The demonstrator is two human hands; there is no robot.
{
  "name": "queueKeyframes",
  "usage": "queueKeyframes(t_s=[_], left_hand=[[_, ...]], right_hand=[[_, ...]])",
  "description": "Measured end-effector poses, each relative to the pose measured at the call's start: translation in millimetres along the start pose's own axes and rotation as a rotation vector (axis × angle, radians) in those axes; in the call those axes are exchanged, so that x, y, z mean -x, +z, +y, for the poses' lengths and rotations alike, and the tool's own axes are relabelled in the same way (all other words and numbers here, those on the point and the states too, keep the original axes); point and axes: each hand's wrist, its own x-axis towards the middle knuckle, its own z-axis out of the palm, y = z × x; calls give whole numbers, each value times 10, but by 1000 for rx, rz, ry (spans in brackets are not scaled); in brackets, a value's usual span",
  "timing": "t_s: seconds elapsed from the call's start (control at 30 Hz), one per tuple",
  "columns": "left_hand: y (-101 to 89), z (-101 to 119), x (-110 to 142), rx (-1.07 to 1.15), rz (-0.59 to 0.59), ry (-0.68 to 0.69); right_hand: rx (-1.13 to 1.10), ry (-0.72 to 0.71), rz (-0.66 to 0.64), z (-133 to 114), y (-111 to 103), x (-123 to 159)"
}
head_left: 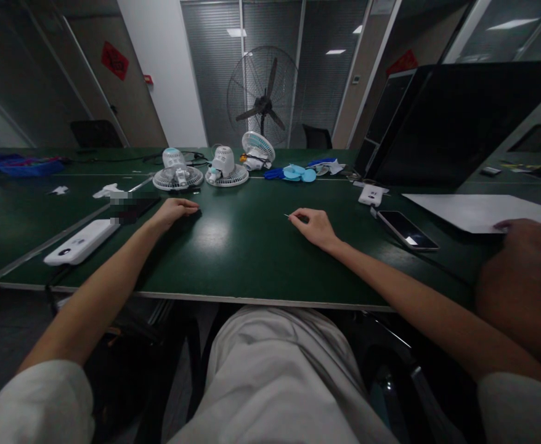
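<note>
My left hand (174,211) rests low over the green tabletop (247,246), its fingers drawn together around a small dark piece (199,213) that barely shows at the tips. To the right, my right hand (315,227) pinches a thin, pale, needle-like piece (286,215) between thumb and forefinger; its kind is too small to make out. Beyond my left hand, two small white fan heads (178,177) (227,174) lie face down. A third small fan (257,151) leans tilted behind them, and light-blue fan blades (299,172) lie to its right.
On the left lie a white oblong device (83,242) and a blue tray (29,165). To the right are a phone (406,230), a small white device (371,195) and a large black monitor (464,123). Another person's hand (524,237) touches a white sheet (478,213).
</note>
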Motion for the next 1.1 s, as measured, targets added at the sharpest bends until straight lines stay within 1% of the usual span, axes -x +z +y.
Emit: queueKeyframes(t_s=[0.07, 0.13, 0.2, 0.27, 0.33, 0.4, 0.47, 0.5, 0.57, 0.67, 0.83, 0.97, 1.1], left_hand=[[163, 52, 32, -12, -60, 43], [413, 146, 90, -26, -157, 92], [732, 272, 176, -37, -274, 175], [1085, 411, 285, -57, -378, 301], [1428, 544, 401, -90, -427, 455], [1719, 657, 505, -118, -456, 603], [1928, 740, 583, -142, -465, 704], [1997, 769, 610, -152, -460, 737], [2066, 801, 645, -172, -454, 777], [2047, 803, 671, -198, -452, 788], [1967, 793, 698, -213, -437, 749], [1957, 804, 699, -209, -429, 706], [1939, 812, 687, -207, -448, 687]], right_hand=[[-22, -7, -38, 3, -1, -2], [-40, -17, -75, 9, 1, -5], [-48, -37, -96, 11, 0, -6], [-48, -66, -108, 8, -2, -5], [-36, -95, -99, 3, -1, -2], [-16, -117, -85, 5, 6, 1], [3, -129, -76, 18, 21, 2], [9, -132, -76, 25, 28, 2], [20, -133, -78, 36, 41, 2], [47, -120, -88, 32, 46, 2], [79, -104, -111, 18, 32, 6], [115, -97, -108, 26, 15, 8], [96, -102, -140, 36, -12, 2]])
